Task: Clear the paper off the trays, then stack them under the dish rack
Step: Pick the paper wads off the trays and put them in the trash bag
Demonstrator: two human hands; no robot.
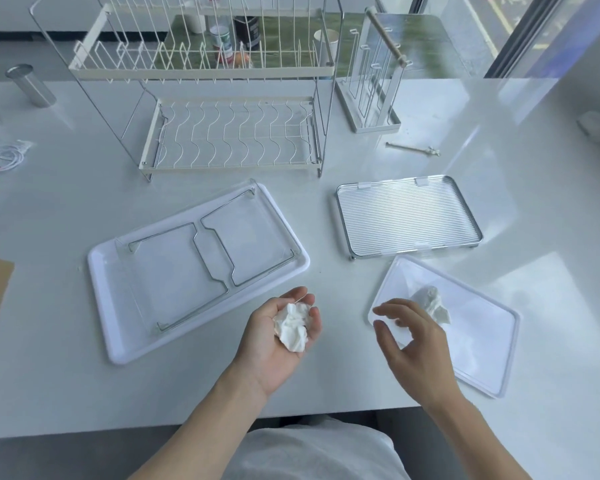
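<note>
Paper-clearing is the step in hand, by my reading, and it looks part done. The left hand [284, 336] lies palm up just off the near corner of the large white tray [118, 348], its fingers cupped loosely round a crumpled paper ball [291, 326] that sits in the palm. That large tray carries a clear tray [174, 268] with a bent wire frame [212, 258] on it, and I see no paper left there.

The right hand [414, 344] hovers over the near left corner of the small white tray [499, 379], fingers spread and gently curved, holding nothing. A second crumpled paper [432, 303] lies on that tray just beyond the fingertips; whether they touch it I cannot tell, as the hand covers part of the wad. The two hands are apart, with bare desk [343, 368] between them.

The next move, I judge, calls for the right hand to close on that second paper and lift it clear, without dragging the light tray along. Both wads then need a place off the trays.

Stacking is not yet begun. The ribbed tray [409, 216] on its wire stand sits beyond the small tray, and the dish rack [229, 133] stands at the back of the desk with open space under its lower shelf.
</note>
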